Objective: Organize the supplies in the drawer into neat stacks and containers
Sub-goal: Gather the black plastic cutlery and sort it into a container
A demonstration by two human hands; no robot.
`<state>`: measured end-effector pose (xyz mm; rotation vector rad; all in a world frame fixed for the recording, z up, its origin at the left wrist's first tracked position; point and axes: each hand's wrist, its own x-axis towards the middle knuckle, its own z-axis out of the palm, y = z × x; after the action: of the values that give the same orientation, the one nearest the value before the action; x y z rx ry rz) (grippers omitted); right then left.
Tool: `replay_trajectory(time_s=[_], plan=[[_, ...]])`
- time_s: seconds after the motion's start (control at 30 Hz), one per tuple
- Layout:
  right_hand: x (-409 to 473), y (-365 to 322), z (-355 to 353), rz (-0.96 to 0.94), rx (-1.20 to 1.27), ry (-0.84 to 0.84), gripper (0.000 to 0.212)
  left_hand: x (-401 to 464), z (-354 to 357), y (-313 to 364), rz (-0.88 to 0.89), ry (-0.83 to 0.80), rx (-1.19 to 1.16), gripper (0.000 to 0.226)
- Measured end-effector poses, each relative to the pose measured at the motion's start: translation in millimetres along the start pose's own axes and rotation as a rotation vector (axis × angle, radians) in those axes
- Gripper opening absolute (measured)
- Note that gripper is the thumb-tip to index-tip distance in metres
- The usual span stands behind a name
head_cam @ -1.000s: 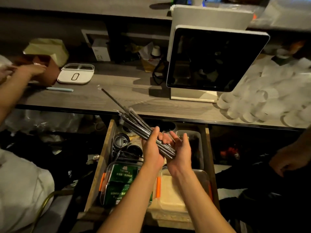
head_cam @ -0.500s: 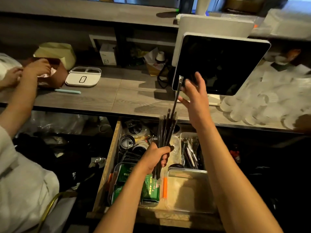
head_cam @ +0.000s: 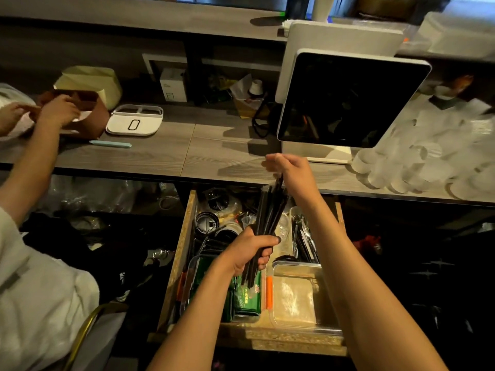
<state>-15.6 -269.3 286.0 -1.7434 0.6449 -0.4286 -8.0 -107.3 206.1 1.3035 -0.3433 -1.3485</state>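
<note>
At the far left a second person in a pale, soft sleeve (head_cam: 34,290) reaches both hands into a brown cardboard box (head_cam: 85,116) on the grey wood-grain surface (head_cam: 171,151). Behind the box sits a folded cream paper bag (head_cam: 91,81). Just right of the box lie a white rounded-corner tray lid (head_cam: 134,123) and a slim pale-blue pen (head_cam: 110,144).

Below the surface's edge an open chipboard drawer (head_cam: 178,263) holds round black cup lids (head_cam: 206,223) at the back, a clear plastic tub with green packets (head_cam: 246,295) at front left, and a clear lidded container with an orange clip (head_cam: 297,298) at front right. A narrow clear bin of cutlery (head_cam: 304,236) stands behind that container.

The left hand (head_cam: 250,251) is curled tight round the lower part of a bundle of thin, glossy black straws (head_cam: 269,212), held nearly upright over the middle of the drawer. The right hand (head_cam: 292,172) is at the bundle's top ends with fingers bent around them.

Further right a dark glossy screen with a white frame (head_cam: 351,100) stands tilted on the surface, and beside it rows of frosted translucent cups (head_cam: 417,162) lie on their sides. A higher shelf (head_cam: 134,14) runs along the back.
</note>
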Motion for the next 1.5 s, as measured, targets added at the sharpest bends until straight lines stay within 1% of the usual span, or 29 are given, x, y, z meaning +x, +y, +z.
replay_trajectory(time_s=[0.1, 0.2, 0.23, 0.3, 0.4, 0.47, 0.57, 0.6, 0.67, 0.7, 0.73, 0.77, 0.8, 0.83, 0.87, 0.9, 0.93, 0.97, 1.03, 1.07, 1.13, 1.23, 1.3, 1.4, 1.43, 1.5], plan=[[-11.2, 16.1, 6.2, 0.012, -0.072, -0.111, 0.042, -0.6, -0.3, 1.2, -0.021, 0.065, -0.016, 0.013], [-20.6, 32.9, 10.1, -0.013, -0.143, -0.132, 0.048, -1.1, -4.3, -3.5, -0.065, 0.122, 0.034, 0.030], [-22.0, 35.0, 9.6, -0.011, -0.169, -0.152, 0.050, -1.5, -5.1, -5.8, -0.066, 0.115, 0.048, 0.034], [-20.7, 33.0, 4.5, 0.014, -0.228, -0.180, 0.048, -1.6, -4.4, -7.0, -0.061, 0.078, 0.048, 0.036], [-19.0, 25.2, -4.7, 0.000, -0.135, -0.168, 0.037, 0.2, 1.9, 3.9, -0.057, 0.016, 0.024, 0.031], [-20.6, 22.1, -9.5, -0.022, -0.113, -0.241, 0.037, 1.0, 5.5, 8.0, -0.071, -0.008, 0.033, 0.032], [-23.6, 31.9, -12.9, 0.050, -0.234, -0.366, 0.045, 2.7, 8.4, 3.2, -0.094, -0.034, 0.027, 0.048], [-24.9, 39.0, -15.9, 0.092, -0.274, -0.382, 0.048, 3.8, 9.0, 0.2, -0.105, -0.025, 0.045, 0.045], [-26.8, 51.6, -21.4, 0.163, -0.358, -0.400, 0.053, 6.1, 11.6, -4.5, -0.118, 0.000, 0.113, 0.029], [-27.4, 59.2, -23.8, 0.184, -0.387, -0.408, 0.057, 8.5, 14.0, -8.1, -0.132, 0.015, 0.142, 0.027], [-29.6, 65.4, -26.0, 0.203, -0.375, -0.402, 0.058, 11.2, 16.9, -11.8, -0.147, 0.026, 0.155, 0.031], [-32.7, 71.3, -27.8, 0.211, -0.291, -0.349, 0.056, 14.4, 20.6, -15.0, -0.155, 0.039, 0.151, 0.039], [-37.1, 76.1, -29.1, 0.220, -0.123, -0.244, 0.055, 18.7, 24.2, -17.7, -0.158, 0.059, 0.137, 0.046], [-43.3, 80.3, -29.9, 0.249, 0.094, -0.107, 0.054, 23.6, 28.4, -19.0, -0.155, 0.089, 0.101, 0.049], [-50.6, 84.4, -30.8, 0.290, 0.306, 0.034, 0.052, 29.4, 32.7, -19.6, -0.146, 0.137, 0.036, 0.048], [-57.7, 90.5, -32.6, 0.330, 0.460, 0.142, 0.051, 36.0, 36.1, -20.2, -0.135, 0.198, -0.057, 0.047], [-64.7, 97.7, -33.5, 0.367, 0.529, 0.206, 0.051, 42.2, 38.8, -21.0, -0.117, 0.259, -0.154, 0.043], [-72.3, 105.4, -33.2, 0.406, 0.543, 0.218, 0.051, 48.7, 41.1, -23.2, -0.098, 0.312, -0.246, 0.037], [-89.7, 119.7, -31.0, 0.487, 0.513, 0.165, 0.050, 59.7, 44.3, -32.9, -0.067, 0.396, -0.419, 0.022], [-98.8, 124.5, -29.8, 0.518, 0.479, 0.139, 0.050, 64.7, 45.2, -38.7, -0.058, 0.432, -0.508, 0.020], [-114.4, 133.6, -28.3, 0.560, 0.383, 0.097, 0.052, 75.4, 45.1, -52.4, -0.060, 0.487, -0.588, 0.029], [-130.5, 146.9, -31.5, 0.617, 0.280, -0.040, 0.050, 87.6, 55.1, -71.3, -0.125, 0.531, -0.506, 0.053], [-132.9, 156.0, -35.4, 0.655, 0.227, -0.131, 0.049, 92.5, 65.7, -86.2, -0.199, 0.584, -0.404, 0.064], [-133.4, 177.2, -45.9, 0.680, 0.181, -0.251, 0.041, 99.8, 79.5, -107.6, -0.318, 0.604, -0.261, 0.064], [-134.3, 184.9, -50.3, 0.666, 0.168, -0.301, 0.039, 102.8, 81.2, -114.1, -0.349, 0.591, -0.238, 0.064], [-138.6, 200.2, -59.7, 0.642, 0.144, -0.384, 0.033, 110.1, 81.8, -125.9, -0.396, 0.510, -0.229, 0.069]])
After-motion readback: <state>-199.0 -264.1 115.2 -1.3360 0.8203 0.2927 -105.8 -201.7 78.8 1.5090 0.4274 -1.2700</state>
